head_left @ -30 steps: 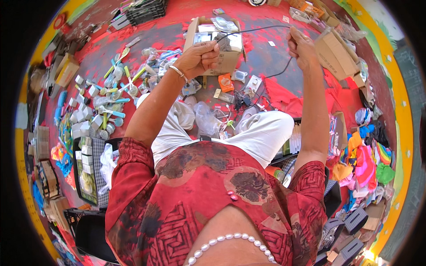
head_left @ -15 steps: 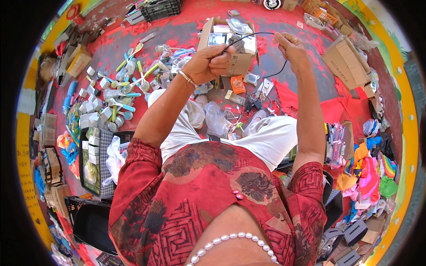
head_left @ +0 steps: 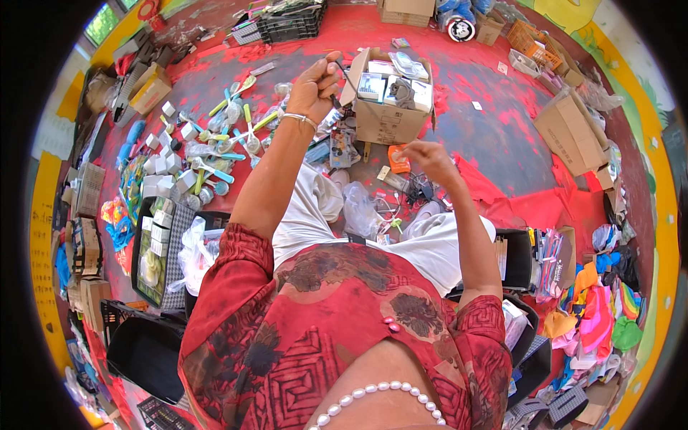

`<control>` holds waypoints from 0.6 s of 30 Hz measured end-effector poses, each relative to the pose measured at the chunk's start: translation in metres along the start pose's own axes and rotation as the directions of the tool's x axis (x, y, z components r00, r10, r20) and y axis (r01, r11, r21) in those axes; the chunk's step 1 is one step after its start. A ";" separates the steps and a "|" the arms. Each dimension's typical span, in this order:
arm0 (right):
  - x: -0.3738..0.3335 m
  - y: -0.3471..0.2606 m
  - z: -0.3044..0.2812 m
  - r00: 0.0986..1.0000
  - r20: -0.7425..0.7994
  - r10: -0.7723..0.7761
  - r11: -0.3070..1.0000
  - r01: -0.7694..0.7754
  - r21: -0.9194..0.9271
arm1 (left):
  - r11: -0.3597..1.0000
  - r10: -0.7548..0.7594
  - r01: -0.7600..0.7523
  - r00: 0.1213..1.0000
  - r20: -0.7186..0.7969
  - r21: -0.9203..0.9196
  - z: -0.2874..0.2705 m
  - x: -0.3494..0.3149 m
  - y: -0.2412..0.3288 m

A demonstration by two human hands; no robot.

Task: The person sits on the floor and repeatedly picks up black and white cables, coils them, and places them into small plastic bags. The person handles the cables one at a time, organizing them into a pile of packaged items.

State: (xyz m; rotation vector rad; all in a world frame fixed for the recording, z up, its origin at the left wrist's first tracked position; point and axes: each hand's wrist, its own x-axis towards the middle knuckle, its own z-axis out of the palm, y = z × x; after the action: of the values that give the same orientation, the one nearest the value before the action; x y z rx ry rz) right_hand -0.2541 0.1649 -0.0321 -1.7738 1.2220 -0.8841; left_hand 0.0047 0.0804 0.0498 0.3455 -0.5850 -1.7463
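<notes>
My left hand (head_left: 315,89) is raised at the left side of an open cardboard box (head_left: 390,127). Its fingers are closed around a black cable (head_left: 335,101), and only short lengths of it show by the fist. Lower down, in front of the box, my right hand (head_left: 430,160) has its fingers bent together; whether anything is between them is hidden. Just beside these fingertips lies an orange packet (head_left: 398,159). Small boxes and a grey bundle (head_left: 401,93) fill the top of the cardboard box. Tangled cables and adapters (head_left: 423,188) lie on the floor between my legs.
Green- and blue-handled utensils (head_left: 229,115) and small white boxes (head_left: 168,161) spread over the floor at left. A clear plastic bag (head_left: 360,209) lies between my feet. Black baskets (head_left: 147,358) flank me. Another cardboard box (head_left: 570,132) and colourful cloth (head_left: 595,290) are at right.
My left hand has moved left and up with the black cable. My right hand has come down and to the left, toward the orange packet. The cable no longer shows stretched between my hands.
</notes>
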 end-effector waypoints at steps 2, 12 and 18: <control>-0.004 -0.025 0.010 0.941 0.099 -0.322 0.905 0.337 -0.260 | 0.981 0.052 -0.044 0.998 -0.037 0.188 -0.003 0.004 -0.005; -0.030 -0.130 -0.004 0.884 0.350 -0.308 0.774 0.447 -0.448 | 0.868 -0.035 -0.014 0.995 0.088 0.497 0.014 0.002 -0.025; -0.022 -0.147 -0.012 0.834 0.118 -0.539 0.806 0.551 -0.215 | 0.648 -0.285 -0.024 0.919 0.271 0.761 0.031 -0.013 -0.053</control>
State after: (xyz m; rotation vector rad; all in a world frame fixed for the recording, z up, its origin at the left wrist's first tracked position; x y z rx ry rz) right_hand -0.2126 0.2162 0.1022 -2.3987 0.8072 -1.0282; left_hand -0.0515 0.1088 0.0453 0.6562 -1.6306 -1.6336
